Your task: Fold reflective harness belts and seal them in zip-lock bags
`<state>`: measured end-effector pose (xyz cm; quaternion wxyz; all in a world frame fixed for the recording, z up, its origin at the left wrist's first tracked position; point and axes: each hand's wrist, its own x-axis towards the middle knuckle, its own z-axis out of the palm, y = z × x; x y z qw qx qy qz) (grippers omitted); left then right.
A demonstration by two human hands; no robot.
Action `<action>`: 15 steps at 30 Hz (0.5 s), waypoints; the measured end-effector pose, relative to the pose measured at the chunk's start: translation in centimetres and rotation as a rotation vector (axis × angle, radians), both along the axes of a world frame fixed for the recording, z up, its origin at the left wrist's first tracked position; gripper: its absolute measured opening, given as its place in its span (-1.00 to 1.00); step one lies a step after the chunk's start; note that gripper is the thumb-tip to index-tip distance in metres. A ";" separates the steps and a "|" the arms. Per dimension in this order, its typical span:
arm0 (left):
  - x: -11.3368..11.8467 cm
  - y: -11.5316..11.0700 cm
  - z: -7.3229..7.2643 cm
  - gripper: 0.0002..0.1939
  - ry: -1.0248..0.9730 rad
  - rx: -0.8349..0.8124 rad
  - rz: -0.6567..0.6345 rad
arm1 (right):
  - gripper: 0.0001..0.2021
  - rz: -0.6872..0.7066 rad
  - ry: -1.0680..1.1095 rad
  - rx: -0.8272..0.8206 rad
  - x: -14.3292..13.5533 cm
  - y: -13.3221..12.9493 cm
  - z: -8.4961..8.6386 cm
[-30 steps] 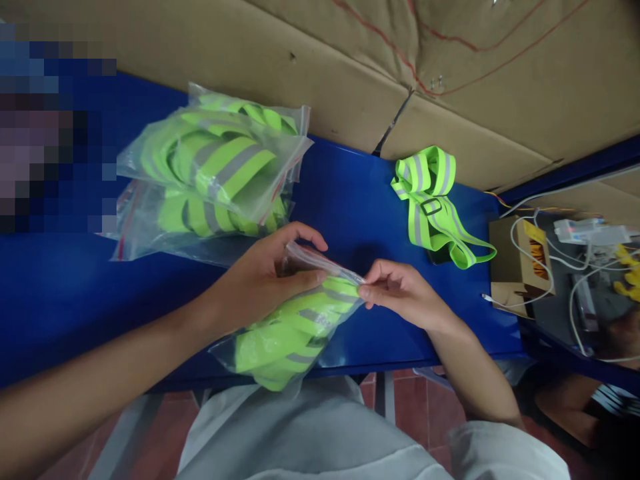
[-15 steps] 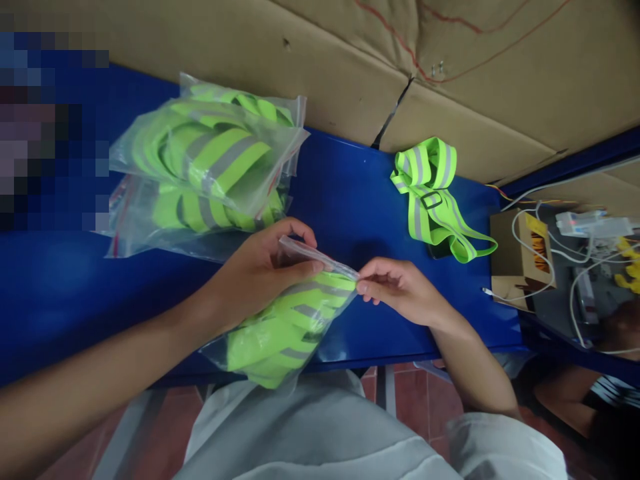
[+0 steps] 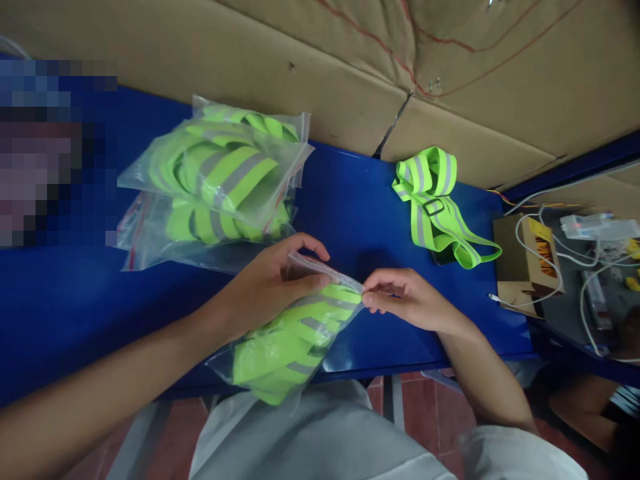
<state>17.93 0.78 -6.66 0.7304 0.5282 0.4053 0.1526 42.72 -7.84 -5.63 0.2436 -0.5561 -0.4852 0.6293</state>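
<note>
A clear zip-lock bag (image 3: 290, 347) with a folded neon-green and grey reflective strap inside is between my hands, at the table's front edge. My left hand (image 3: 280, 280) grips the bag near the left end of its zip edge, thumb on the near side. With thumb and fingertips, my right hand (image 3: 400, 297) pinches the right corner of that edge. Beyond my left hand lies a pile of filled zip-lock bags (image 3: 220, 173), holding the same kind of strap. A loose reflective strap (image 3: 433, 200) with a black buckle lies farther back on the right.
The blue table (image 3: 345, 193) runs up against a cardboard wall (image 3: 465, 133). At the right stand an open cardboard box (image 3: 530, 260) and white cables (image 3: 595, 260). Another person's arm (image 3: 583, 407) shows at the lower right; a blurred-out patch covers the far left.
The view has shifted slightly, so everything sits a little lower and to the right. Both hands keep the same hold on the bag's zip edge.
</note>
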 end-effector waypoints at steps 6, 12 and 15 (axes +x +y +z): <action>0.0 -0.2 -0.3 -0.62 0.005 0.030 0.001 | -0.82 -0.028 0.044 0.066 -0.4 0.1 -0.6; 0.1 -0.4 -0.5 -0.58 0.009 0.020 -0.005 | -0.82 -0.037 0.028 0.085 -0.8 0.0 -0.4; 0.2 -0.4 -0.4 -0.59 -0.014 0.011 0.025 | -0.86 -0.051 -0.028 0.147 -0.9 -0.1 -0.2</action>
